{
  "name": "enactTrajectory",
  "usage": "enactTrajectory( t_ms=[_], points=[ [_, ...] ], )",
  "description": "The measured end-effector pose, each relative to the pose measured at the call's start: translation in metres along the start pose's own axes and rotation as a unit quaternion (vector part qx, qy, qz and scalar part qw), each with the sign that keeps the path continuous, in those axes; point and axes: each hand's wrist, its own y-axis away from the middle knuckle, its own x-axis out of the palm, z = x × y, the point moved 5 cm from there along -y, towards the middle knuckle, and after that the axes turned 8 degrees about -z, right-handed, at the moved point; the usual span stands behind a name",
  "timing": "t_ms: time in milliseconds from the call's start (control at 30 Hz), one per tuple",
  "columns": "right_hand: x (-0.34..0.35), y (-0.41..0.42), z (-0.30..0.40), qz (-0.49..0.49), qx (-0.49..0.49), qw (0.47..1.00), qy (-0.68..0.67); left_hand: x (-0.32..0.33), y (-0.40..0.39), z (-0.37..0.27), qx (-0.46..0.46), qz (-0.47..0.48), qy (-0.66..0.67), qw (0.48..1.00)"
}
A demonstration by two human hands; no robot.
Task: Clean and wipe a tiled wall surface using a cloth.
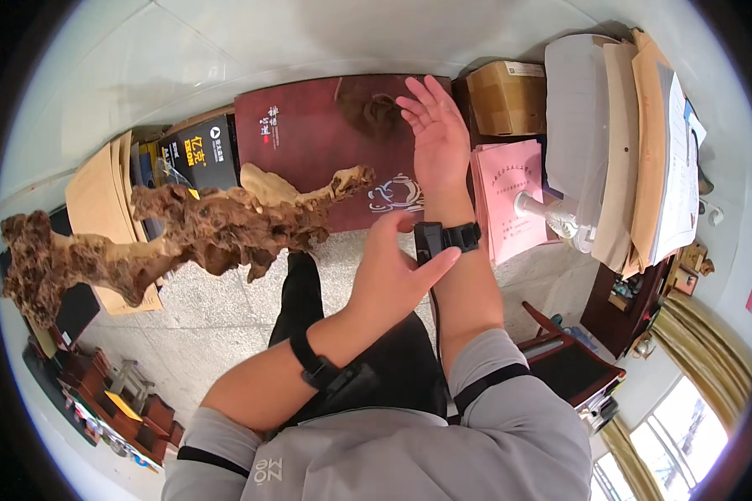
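Note:
My left hand (391, 269) reaches across to my right wrist. Its thumb and fingers are about a black wrist device (428, 242) on a black strap (462, 237), and they appear to grip it. My right hand (440, 147) is raised with the palm showing and the fingers apart, holding nothing. Beyond it lies a dark red box (313, 138) with white writing and a line drawing. A gnarled brown root-wood piece (207, 228) stretches across the left. Another black band with a device (323, 372) is around my left forearm.
Pink papers (507, 181), a cardboard box (507, 97) and upright large envelopes (620, 156) stand to the right. A white cylindrical object (558, 219) juts out there. A black box (203, 150) and brown envelopes (109, 188) are at left. A chair (576, 369) sits lower right.

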Motion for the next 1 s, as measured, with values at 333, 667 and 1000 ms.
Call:
enactTrajectory(
  t_ms=[333,667,1000],
  points=[
    [-0.007,0.005,0.000,-0.027,0.067,0.971,-0.228,0.013,-0.002,0.022,-0.043,0.029,0.037,0.998],
    [-0.010,0.005,-0.018,0.011,0.121,0.937,-0.329,0.006,0.013,-0.014,0.092,-0.004,-0.088,0.992],
    [-0.025,-0.004,-0.029,-0.073,0.130,0.960,-0.237,-0.002,-0.002,-0.006,0.112,0.060,-0.133,0.983]
  ],
)
